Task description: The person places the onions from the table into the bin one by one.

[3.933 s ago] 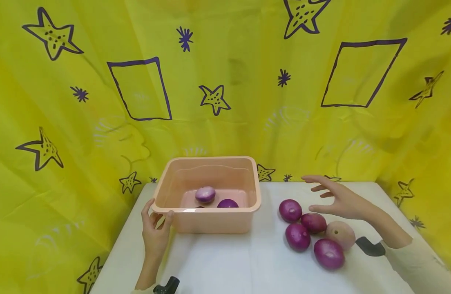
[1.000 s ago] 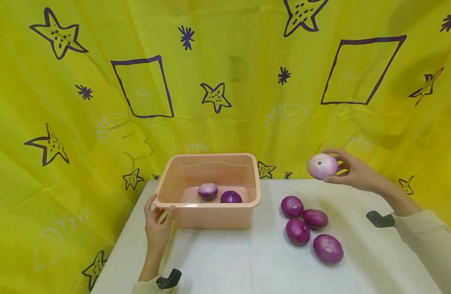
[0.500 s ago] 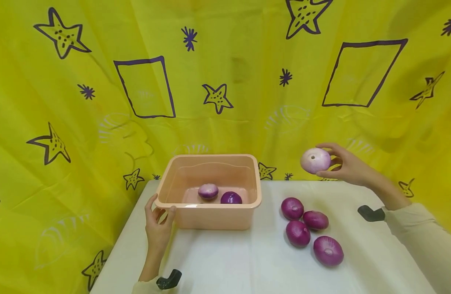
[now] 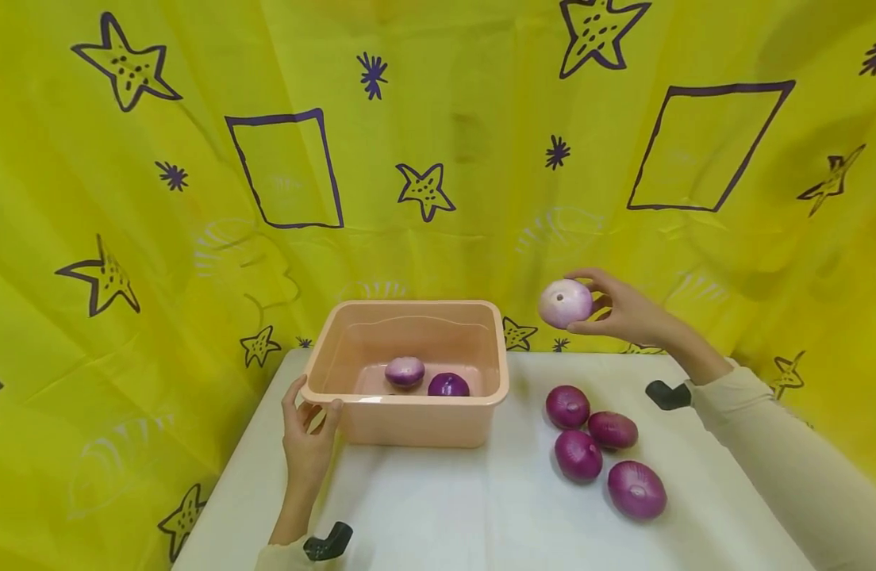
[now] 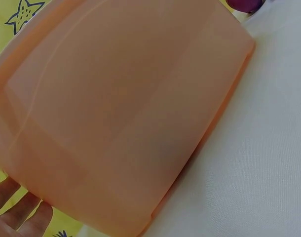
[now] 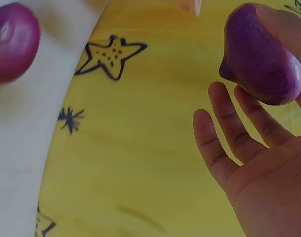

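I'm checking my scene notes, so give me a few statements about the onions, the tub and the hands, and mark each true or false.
1. The right hand holds a pale onion in the air. True.
2. Four onions lie in the tub. False: two lie in it, and four dark ones lie on the table.
3. The left hand grips the tub's near corner. True.
4. The held onion is directly above the tub. False: it is off to the tub's right.

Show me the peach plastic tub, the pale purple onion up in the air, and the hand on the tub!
peach plastic tub (image 4: pixel 409 424), head view, front wall.
pale purple onion (image 4: pixel 564 304), head view, its round face.
left hand (image 4: pixel 305 444), head view, back of hand.
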Action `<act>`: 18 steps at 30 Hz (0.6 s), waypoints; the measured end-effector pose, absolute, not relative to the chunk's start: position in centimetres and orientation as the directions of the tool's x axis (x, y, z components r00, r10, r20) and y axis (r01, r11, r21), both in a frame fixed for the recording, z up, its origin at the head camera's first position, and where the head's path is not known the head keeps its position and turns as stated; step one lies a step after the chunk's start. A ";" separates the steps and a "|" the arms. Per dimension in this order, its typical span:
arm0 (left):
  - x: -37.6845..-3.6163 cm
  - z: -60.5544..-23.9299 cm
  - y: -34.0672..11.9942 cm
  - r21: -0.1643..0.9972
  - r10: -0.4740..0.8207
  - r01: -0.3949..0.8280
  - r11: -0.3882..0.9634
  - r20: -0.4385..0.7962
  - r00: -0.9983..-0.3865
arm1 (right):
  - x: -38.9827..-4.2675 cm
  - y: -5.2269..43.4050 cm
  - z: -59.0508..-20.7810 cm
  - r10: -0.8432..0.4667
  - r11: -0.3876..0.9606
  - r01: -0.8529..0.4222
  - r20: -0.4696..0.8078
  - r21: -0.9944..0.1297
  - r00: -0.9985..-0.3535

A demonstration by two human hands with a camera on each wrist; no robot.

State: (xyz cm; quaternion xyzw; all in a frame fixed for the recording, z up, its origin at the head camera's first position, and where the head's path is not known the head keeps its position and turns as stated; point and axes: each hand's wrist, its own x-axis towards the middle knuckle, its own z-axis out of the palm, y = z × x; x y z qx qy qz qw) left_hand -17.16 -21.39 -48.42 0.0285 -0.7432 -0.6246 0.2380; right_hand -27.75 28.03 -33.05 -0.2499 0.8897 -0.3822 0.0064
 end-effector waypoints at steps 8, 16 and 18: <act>-16.9 -48.4 -21.2 0.950 -0.337 0.233 0.208 0.293 -0.895 | -30.5 22.4 -33.1 -0.534 0.530 -0.490 0.176 -0.692 -0.827; -17.1 -48.4 -21.4 0.944 -0.330 0.248 0.216 0.310 -0.892 | -31.9 16.2 -32.8 -0.595 0.496 -0.503 0.145 -0.708 -0.791; -17.2 -48.3 -21.5 0.943 -0.330 0.253 0.218 0.315 -0.890 | -32.2 14.7 -32.8 -0.612 0.474 -0.511 0.148 -0.717 -0.777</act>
